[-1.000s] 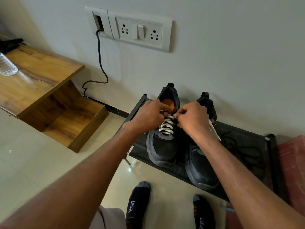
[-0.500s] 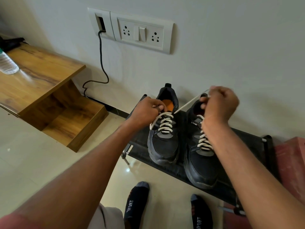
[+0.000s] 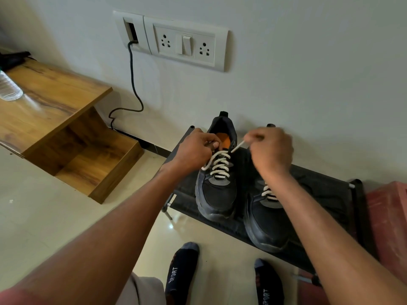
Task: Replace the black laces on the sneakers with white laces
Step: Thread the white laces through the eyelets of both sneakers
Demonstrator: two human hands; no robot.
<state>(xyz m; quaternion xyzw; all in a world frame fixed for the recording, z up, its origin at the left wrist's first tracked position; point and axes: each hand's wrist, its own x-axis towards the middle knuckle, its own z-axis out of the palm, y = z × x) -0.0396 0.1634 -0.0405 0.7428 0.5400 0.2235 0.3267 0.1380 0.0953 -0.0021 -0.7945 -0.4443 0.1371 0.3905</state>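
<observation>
Two black sneakers stand side by side on a low black rack (image 3: pixel 326 190) against the wall. The left sneaker (image 3: pixel 217 194) is threaded with a white lace (image 3: pixel 219 165) up to its top eyelets. My left hand (image 3: pixel 195 150) pinches one end of that lace at the shoe's collar. My right hand (image 3: pixel 269 150) holds the other end, pulled taut up and to the right. The right sneaker (image 3: pixel 267 223) also carries a white lace (image 3: pixel 269 193), partly hidden under my right wrist. Dark loose laces lie faintly on the rack at the right.
A wooden stepped shelf (image 3: pixel 66 128) with a plastic bottle (image 3: pixel 10 89) stands to the left. A black cable (image 3: pixel 134 84) hangs from the wall socket plate (image 3: pixel 185 44). My socked feet (image 3: pixel 182 271) rest on the pale tiled floor. A red object (image 3: pixel 389 216) sits at the right edge.
My right hand rose from the sneaker's tongue, drawing the white lace end out to the right, then came back down closer to the left sneaker. My left hand stayed at the collar.
</observation>
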